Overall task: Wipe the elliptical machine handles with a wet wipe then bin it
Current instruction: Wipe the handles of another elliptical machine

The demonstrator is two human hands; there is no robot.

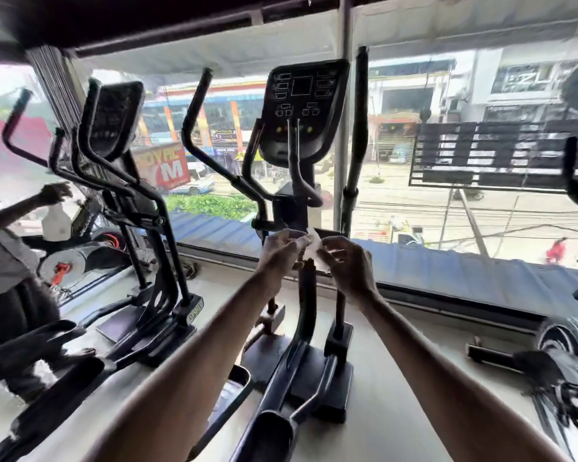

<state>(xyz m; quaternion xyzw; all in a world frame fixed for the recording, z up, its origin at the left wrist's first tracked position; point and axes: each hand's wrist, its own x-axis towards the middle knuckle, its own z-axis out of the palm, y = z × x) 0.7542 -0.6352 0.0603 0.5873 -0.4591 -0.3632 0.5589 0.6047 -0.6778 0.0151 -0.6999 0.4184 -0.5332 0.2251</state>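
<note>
A black elliptical machine stands straight ahead, its console (pixel 302 111) at eye height. Its left moving handle (pixel 196 111) rises left of the console and its right moving handle (pixel 359 128) rises on the right. Two short fixed handles (pixel 297 168) curve down below the console. Both my hands are raised in front of the machine's column, below the console. My left hand (pixel 281 253) and my right hand (pixel 346 261) pinch a small white wet wipe (pixel 312 246) between them. The wipe touches no handle.
A second elliptical (pixel 114 155) stands to the left. A person (pixel 10 255) at the far left holds a white spray bottle (pixel 55 221). A big window (pixel 447 161) spans the front, looking onto a street. Another machine (pixel 568 345) is at the right edge.
</note>
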